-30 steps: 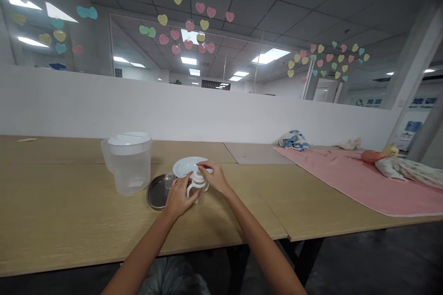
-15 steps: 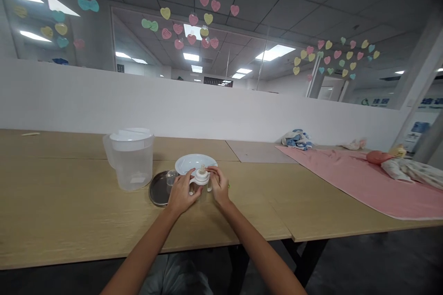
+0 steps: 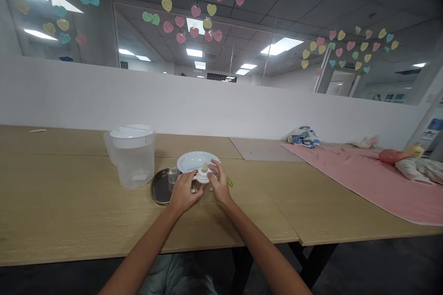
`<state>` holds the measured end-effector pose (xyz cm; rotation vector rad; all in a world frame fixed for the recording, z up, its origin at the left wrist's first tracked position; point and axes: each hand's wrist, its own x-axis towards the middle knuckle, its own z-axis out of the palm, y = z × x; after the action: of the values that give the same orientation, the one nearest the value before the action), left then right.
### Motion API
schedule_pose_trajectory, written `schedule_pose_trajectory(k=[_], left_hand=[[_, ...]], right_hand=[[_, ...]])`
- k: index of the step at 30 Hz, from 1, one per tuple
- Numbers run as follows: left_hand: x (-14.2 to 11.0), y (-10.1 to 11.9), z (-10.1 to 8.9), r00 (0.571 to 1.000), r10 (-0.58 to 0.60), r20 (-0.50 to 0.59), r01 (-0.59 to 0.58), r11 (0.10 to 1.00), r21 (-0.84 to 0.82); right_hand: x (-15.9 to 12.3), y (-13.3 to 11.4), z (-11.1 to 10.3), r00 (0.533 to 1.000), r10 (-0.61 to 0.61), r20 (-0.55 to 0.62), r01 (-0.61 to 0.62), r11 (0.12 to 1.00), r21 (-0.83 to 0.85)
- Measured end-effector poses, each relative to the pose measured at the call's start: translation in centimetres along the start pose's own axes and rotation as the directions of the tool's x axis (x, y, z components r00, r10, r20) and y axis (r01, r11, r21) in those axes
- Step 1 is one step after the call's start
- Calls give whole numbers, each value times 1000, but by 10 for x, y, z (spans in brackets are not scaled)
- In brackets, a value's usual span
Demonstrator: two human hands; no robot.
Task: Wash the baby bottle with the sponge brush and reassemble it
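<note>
A: Where is the bottle (image 3: 202, 176)?
B: Just below the middle of the frame, between the two hands, teat (image 3: 205, 166) pointing up.

A: How do the hands sit on it?
B: Both are curled narrow around it. The left hand (image 3: 182, 192) grips the left side by a handle, thumb in front; the right hand (image 3: 220, 187) has thumb and fingers at the white collar.

A: Why from both sides?
B: Probably so the left steadies the body while the right manages the top. Whether the base rests on the counter (image 3: 86, 221), I cannot tell; the hands hide it.

A: And what surrounds it?
B: A white plate (image 3: 186, 161) just behind, and a metal tray (image 3: 160, 197) on the left with a clear cup (image 3: 173, 175) in it. Something green (image 3: 230, 182) peeks out beside the right hand, too small to name.

A: The jug (image 3: 134, 166)?
B: Left of centre, lid on, behind the tray. I'd guess it stands there to leave the hands elbow room, yet within reach.
</note>
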<state>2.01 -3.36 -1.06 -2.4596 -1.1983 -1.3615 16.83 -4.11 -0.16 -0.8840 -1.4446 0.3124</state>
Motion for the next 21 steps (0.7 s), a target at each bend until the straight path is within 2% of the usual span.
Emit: schedule_pose_trajectory(k=[2, 5, 8, 14, 17, 21], left_hand=[[0, 0, 0, 1000, -12, 0, 12, 1000, -3], [1, 1, 0, 999, -47, -5, 47, 999, -10], [1, 2, 0, 998, -70, -3, 70, 997, -18], [-5, 7, 6, 992, -123, -12, 121, 987, -109], [-6, 9, 10, 983, -183, -14, 177, 967, -185], [-3, 16, 11, 980, -198, 21, 198, 955, -221]], right_hand=[[2, 4, 2, 999, 44, 16, -44, 999, -10], [3, 4, 4, 1000, 30, 7, -29, 991, -129], [4, 0, 8, 997, 65, -33, -70, 978, -194], [3, -6, 18, 968, 233, -97, -240, 968, -71], [0, -4, 23, 958, 248, -146, -258, 965, -52], [-3, -6, 27, 935, 243, -257, -264, 963, -47]])
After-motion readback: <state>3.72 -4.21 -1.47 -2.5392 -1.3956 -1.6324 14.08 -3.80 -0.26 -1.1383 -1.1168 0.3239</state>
